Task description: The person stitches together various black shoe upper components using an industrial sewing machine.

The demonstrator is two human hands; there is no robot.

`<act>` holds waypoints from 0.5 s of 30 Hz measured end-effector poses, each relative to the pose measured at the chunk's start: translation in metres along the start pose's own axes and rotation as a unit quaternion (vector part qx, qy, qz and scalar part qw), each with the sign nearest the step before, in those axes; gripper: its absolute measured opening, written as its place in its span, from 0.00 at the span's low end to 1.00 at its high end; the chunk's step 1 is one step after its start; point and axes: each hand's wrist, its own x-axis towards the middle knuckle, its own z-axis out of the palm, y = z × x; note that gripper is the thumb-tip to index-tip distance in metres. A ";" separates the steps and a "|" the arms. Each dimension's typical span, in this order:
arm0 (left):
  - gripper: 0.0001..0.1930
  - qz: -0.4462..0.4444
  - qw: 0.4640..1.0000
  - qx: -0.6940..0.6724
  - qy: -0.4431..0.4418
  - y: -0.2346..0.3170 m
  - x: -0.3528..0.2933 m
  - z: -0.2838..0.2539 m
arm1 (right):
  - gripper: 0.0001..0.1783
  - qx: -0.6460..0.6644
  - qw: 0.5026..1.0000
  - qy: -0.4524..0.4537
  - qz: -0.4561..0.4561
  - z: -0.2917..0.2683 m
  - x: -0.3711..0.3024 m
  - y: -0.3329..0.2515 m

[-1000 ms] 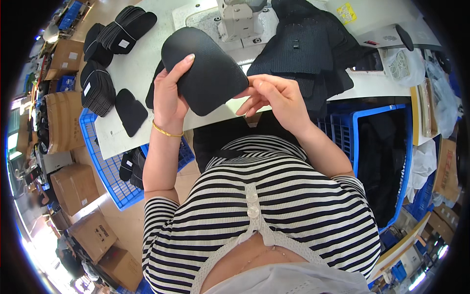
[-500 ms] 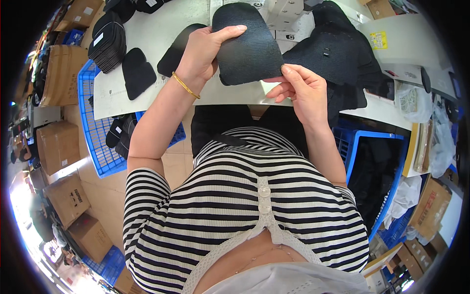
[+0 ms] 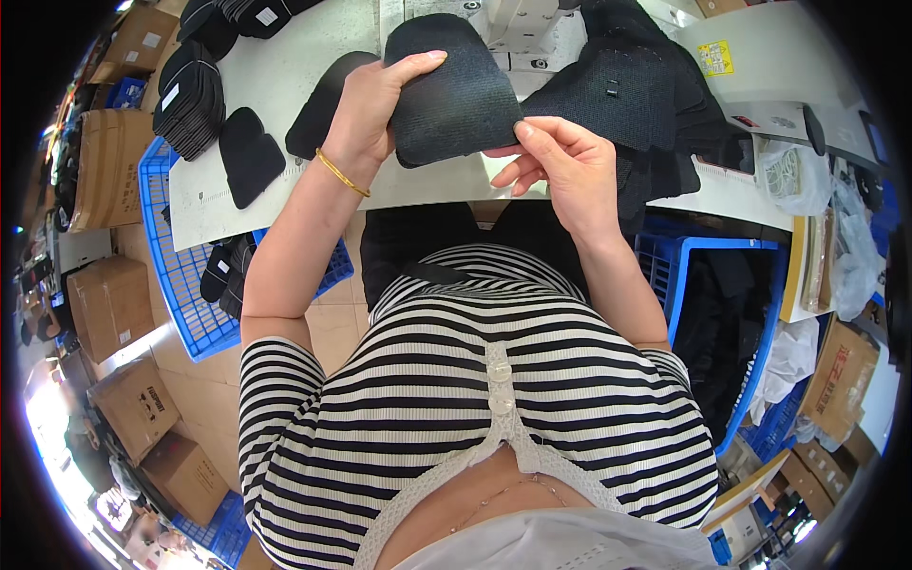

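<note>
Over tabletop, panel seemingly lengthwise, narrow end forward

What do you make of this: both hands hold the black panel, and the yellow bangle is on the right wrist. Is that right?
Not quite: the head view shows the yellow bangle on the left wrist, not the right. The left hand and right hand do both hold the black panel.

The black rounded cloth panel looks matt and ribbed; the thin gold-coloured bangle, glossy metal; the flat white tabletop, smooth; the blue latticed crate, plastic; the brown square carton, cardboard; the clear crumpled bag, glossy plastic.
</note>
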 end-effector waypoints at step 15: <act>0.12 -0.055 0.996 -0.052 -0.050 0.013 -0.019 -0.002 | 0.10 -0.101 0.995 0.001 -0.020 0.012 -0.021 -0.016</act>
